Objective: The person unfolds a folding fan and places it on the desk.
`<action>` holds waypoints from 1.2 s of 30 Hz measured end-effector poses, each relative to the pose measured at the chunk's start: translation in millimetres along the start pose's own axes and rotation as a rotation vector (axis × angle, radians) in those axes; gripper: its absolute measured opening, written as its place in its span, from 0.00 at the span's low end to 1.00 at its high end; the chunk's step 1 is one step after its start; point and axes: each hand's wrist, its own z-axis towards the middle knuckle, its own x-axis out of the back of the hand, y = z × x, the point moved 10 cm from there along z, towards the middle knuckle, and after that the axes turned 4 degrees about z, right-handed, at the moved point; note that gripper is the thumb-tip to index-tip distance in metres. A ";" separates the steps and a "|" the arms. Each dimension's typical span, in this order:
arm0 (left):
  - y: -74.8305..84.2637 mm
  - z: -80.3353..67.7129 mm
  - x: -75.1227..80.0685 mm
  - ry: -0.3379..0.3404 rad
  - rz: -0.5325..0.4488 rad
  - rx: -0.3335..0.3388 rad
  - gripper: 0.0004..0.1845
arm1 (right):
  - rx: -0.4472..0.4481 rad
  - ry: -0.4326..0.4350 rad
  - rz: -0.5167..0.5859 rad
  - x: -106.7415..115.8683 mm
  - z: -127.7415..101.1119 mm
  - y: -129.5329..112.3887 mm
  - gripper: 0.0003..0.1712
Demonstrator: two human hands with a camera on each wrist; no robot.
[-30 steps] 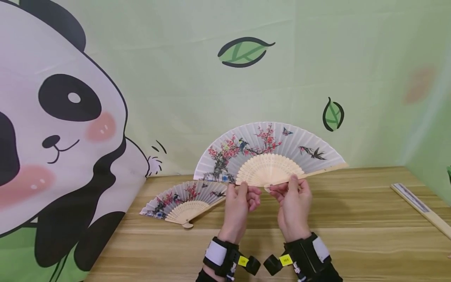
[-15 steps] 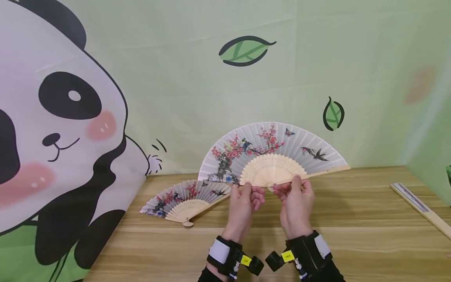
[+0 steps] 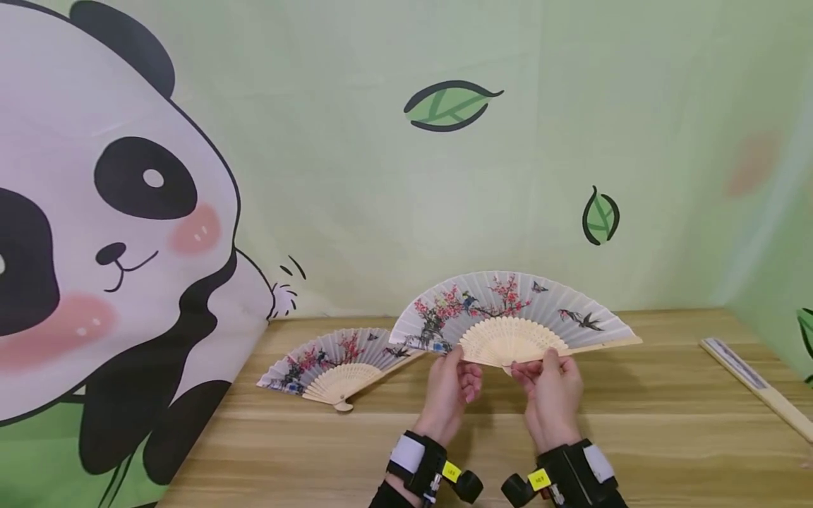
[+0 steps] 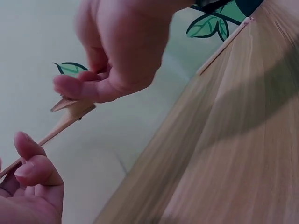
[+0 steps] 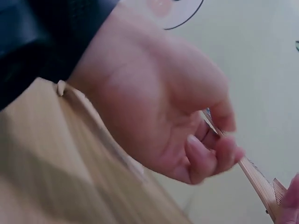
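An open paper fan [image 3: 516, 310] painted with red blossoms and birds hovers just above the wooden table [image 3: 635, 437], held near its pivot. My left hand [image 3: 462, 367] pinches its left outer rib and my right hand [image 3: 540, 367] pinches the wooden ribs beside the pivot. In the left wrist view the right hand [image 4: 107, 60] grips the thin wooden rib [image 4: 70, 116] from above, while the left hand's fingers [image 4: 28, 177] curl under it. The right wrist view shows the left hand [image 5: 159, 121] curled around the rib [image 5: 257, 177].
A second open fan [image 3: 336, 360] with the same pattern lies flat on the table to the left. A folded fan [image 3: 756, 384] lies near the right edge. A green backdrop with a panda [image 3: 114, 247] and leaves hangs behind and drapes over the table's left side.
Both hands have lowered the open fan towards the table and a little to the right, and it now tilts flatter. The grip looks unchanged.
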 end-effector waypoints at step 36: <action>20.0 8.5 109.9 0.054 0.949 0.038 0.12 | -0.213 0.051 -0.196 65.2 9.1 43.3 0.11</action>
